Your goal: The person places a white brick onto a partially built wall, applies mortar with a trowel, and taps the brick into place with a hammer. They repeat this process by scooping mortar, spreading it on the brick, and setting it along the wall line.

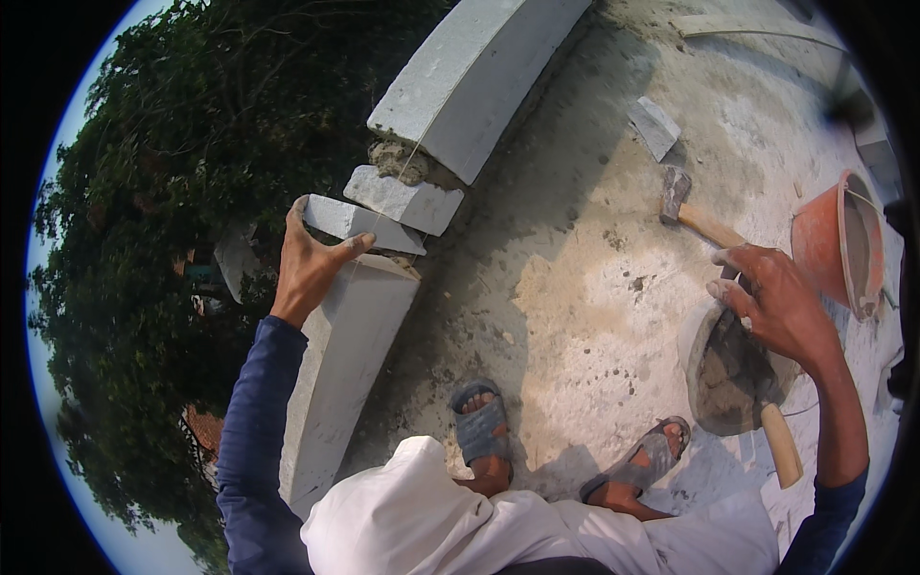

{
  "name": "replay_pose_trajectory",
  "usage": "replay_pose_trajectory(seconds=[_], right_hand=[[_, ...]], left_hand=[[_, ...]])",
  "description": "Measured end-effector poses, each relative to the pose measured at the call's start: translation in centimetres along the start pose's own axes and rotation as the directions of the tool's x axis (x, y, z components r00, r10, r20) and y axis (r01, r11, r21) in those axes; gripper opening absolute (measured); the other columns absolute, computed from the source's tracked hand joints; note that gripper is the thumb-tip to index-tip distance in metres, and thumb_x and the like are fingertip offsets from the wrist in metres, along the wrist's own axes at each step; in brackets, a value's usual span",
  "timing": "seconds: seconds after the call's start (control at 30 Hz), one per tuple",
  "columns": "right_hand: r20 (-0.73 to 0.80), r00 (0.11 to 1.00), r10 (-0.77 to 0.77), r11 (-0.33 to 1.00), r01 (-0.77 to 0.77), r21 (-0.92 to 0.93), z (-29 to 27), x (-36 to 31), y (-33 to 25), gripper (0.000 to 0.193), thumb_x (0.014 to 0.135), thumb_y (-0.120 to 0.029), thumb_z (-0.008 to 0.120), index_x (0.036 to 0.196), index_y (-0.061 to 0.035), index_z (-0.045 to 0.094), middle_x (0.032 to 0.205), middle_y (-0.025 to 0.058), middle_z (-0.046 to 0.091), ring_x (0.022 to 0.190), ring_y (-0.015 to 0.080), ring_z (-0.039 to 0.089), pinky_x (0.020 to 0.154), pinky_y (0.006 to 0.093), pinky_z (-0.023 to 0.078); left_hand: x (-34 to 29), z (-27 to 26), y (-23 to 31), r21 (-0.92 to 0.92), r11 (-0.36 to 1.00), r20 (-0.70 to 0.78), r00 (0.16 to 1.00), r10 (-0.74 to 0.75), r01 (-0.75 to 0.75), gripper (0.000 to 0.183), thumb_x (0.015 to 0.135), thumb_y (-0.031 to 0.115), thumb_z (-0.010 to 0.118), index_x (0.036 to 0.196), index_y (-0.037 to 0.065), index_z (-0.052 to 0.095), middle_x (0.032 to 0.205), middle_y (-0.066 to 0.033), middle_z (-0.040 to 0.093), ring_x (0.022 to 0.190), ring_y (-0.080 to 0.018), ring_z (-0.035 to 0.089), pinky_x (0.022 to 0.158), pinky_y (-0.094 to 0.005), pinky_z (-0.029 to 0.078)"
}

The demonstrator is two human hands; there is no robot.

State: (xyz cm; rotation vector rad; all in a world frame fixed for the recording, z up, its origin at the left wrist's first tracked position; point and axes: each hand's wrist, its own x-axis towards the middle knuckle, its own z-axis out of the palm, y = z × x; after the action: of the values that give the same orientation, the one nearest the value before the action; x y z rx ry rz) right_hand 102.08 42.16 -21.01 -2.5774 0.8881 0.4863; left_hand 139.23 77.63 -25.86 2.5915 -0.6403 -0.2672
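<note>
My left hand (316,259) is closed round a small pale block piece (359,222), thumb on its near side and fingers over the far end. That piece sits in the wall gap between a cut block (407,198) and the long near block (359,307). My right hand (781,297) is curled above the far rim of a mortar bucket (702,383). Something dark shows between its thumb and forefinger, but I cannot make it out. A hammer (704,222) has its wooden handle end beside those fingers. A trowel (782,446) rests in the bucket, wooden handle outward.
A string line (412,158) runs along the wall. Beyond the gap lies another long block (479,86) with rough mortar (402,161) at its end. An orange bucket (822,240) stands at right, and a block offcut (655,128) lies on the floor. Trees (172,144) fill the left side.
</note>
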Motion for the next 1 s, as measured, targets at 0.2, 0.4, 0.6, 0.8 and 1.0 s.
replay_pose_trajectory(seconds=[0.2, 0.4, 0.6, 0.8, 1.0], right_hand=[[-0.049, 0.999, -0.016, 1.0, 0.017, 0.026, 0.9, 0.0, 0.6, 0.045, 0.098, -0.029, 0.069, 0.131, 0.0019, 0.065, 0.132, 0.0234, 0.064, 0.128, 0.0366, 0.058, 0.11, 0.0451, 0.045], [-0.031, 0.998, -0.053, 0.998, 0.054, 0.037, 1.0, 0.3, 1.0, 0.04, 0.094, -0.023, 0.071, 0.125, 0.0025, 0.068, 0.123, 0.0237, 0.068, 0.119, 0.0372, 0.062, 0.104, 0.045, 0.047], [-0.059, 0.974, -0.217, 0.972, 0.221, 0.084, 1.6, 1.0, 1.1, 0.033, 0.093, -0.018, 0.069, 0.116, 0.0064, 0.069, 0.105, 0.0259, 0.071, 0.098, 0.0381, 0.069, 0.09, 0.043, 0.053], [0.007, 0.983, -0.181, 0.98, 0.18, 0.082, 1.7, 1.4, 0.2, 0.033, 0.093, -0.021, 0.068, 0.114, 0.004, 0.07, 0.099, 0.0237, 0.073, 0.093, 0.0375, 0.071, 0.085, 0.0422, 0.053], [-0.012, 0.973, -0.23, 0.972, 0.23, 0.043, 1.4, 1.6, -1.3, 0.037, 0.094, -0.026, 0.068, 0.116, 0.0028, 0.07, 0.104, 0.0233, 0.073, 0.095, 0.0368, 0.071, 0.085, 0.0423, 0.054]], left_hand=[[0.2, -0.4, -0.4, -0.061, 0.997, 0.041, 0.998, -0.037, 0.04, 0.126, 0.06, 0.059, 0.088, 0.151, -0.011, 0.036, 0.139, -0.0354, 0.053, 0.128, -0.0438, 0.058, 0.113, -0.0478, 0.044], [0.2, -0.5, -1.0, -0.026, 0.998, 0.035, 0.998, -0.048, 0.049, 0.127, 0.06, 0.066, 0.086, 0.153, -0.006, 0.038, 0.139, -0.035, 0.053, 0.13, -0.0457, 0.057, 0.113, -0.051, 0.044], [0.3, -0.8, -2.1, -0.108, 0.993, 0.058, 0.997, -0.049, 0.055, 0.132, 0.059, 0.07, 0.084, 0.155, -0.006, 0.035, 0.145, -0.0358, 0.049, 0.136, -0.0469, 0.051, 0.115, -0.0512, 0.042], [0.3, -0.9, -2.7, -0.152, 0.988, 0.074, 0.997, -0.015, 0.026, 0.131, 0.061, 0.067, 0.087, 0.153, -0.011, 0.036, 0.145, -0.0369, 0.049, 0.137, -0.0464, 0.051, 0.117, -0.0488, 0.04], [0.4, -0.9, -2.5, -0.133, 0.991, 0.076, 0.997, -0.006, 0.016, 0.131, 0.059, 0.067, 0.089, 0.151, -0.011, 0.037, 0.142, -0.0362, 0.051, 0.136, -0.0446, 0.053, 0.115, -0.0463, 0.042]])
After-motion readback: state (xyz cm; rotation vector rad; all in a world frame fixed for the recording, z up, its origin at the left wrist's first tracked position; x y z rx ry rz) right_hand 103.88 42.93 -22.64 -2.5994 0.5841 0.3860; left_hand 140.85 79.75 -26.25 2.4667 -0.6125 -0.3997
